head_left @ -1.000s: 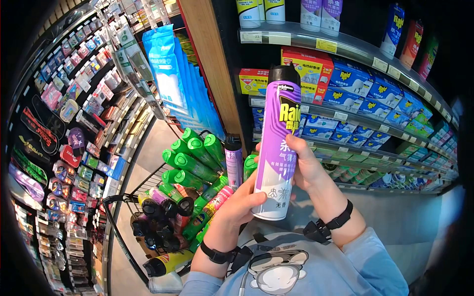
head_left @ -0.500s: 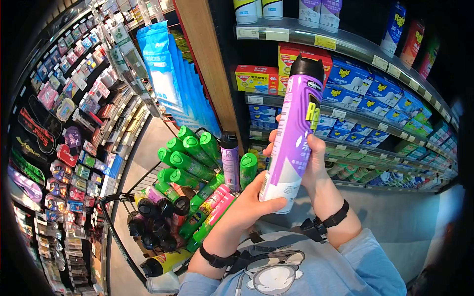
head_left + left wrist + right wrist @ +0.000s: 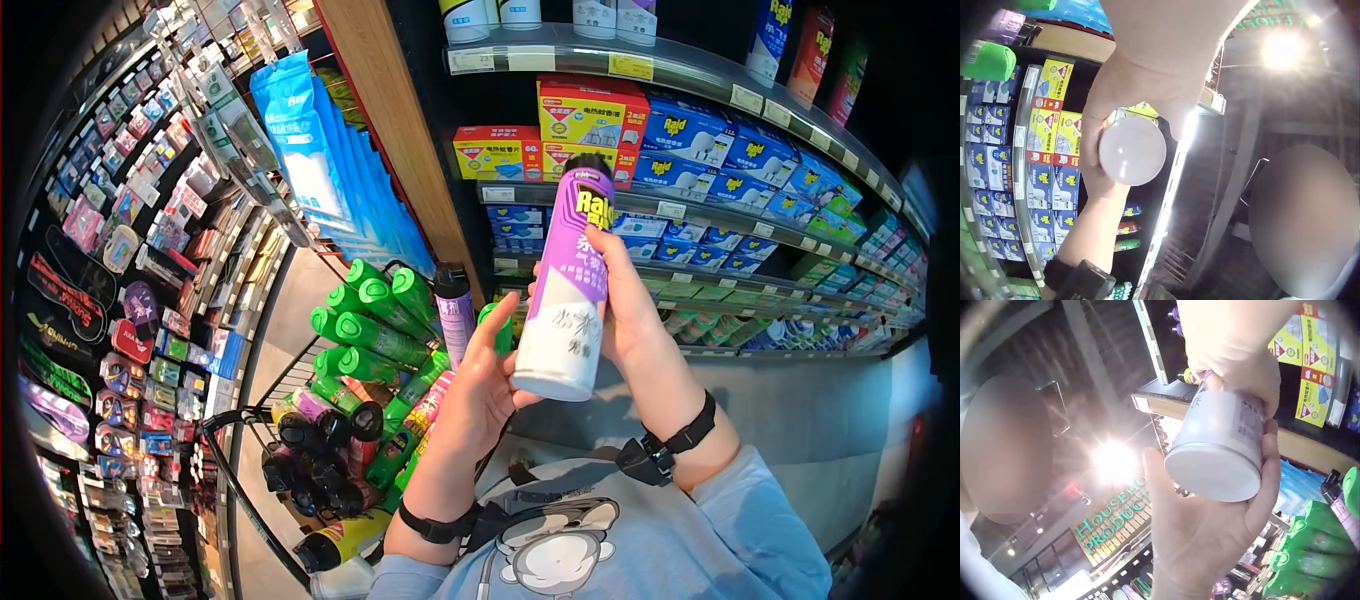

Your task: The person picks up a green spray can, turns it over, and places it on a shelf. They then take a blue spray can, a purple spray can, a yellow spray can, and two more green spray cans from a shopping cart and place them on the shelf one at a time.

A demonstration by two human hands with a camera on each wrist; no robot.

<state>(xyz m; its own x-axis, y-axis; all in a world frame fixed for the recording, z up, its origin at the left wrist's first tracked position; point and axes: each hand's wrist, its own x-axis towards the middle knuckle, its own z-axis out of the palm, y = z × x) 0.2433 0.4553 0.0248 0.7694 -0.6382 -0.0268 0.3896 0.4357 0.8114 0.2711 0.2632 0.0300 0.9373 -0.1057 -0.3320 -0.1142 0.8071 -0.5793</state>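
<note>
A purple and white spray can (image 3: 570,300) with a black cap is held up in front of the shirt, its white base tipped toward the body. The right hand (image 3: 628,305) grips it from the side, thumb across the label. The left hand (image 3: 480,385) is at the base, thumb raised off the can and palm spread. In the right wrist view the left hand (image 3: 1204,531) has its fingers along the can's side (image 3: 1225,419), while the right hand (image 3: 1241,375) wraps the far part. The left wrist view shows the round base (image 3: 1132,151) end-on.
At lower left stands a black wire cart (image 3: 240,415) holding green cans (image 3: 375,345), black-capped cans and one upright purple can (image 3: 455,320). Shelves (image 3: 560,52) of boxed goods curve along the right. Blue packages (image 3: 320,160) hang beside a wooden post (image 3: 400,120).
The can has moved lower and its base now faces the body more. The left thumb has lifted off the can and that hand has loosened. The head view has shifted slightly.
</note>
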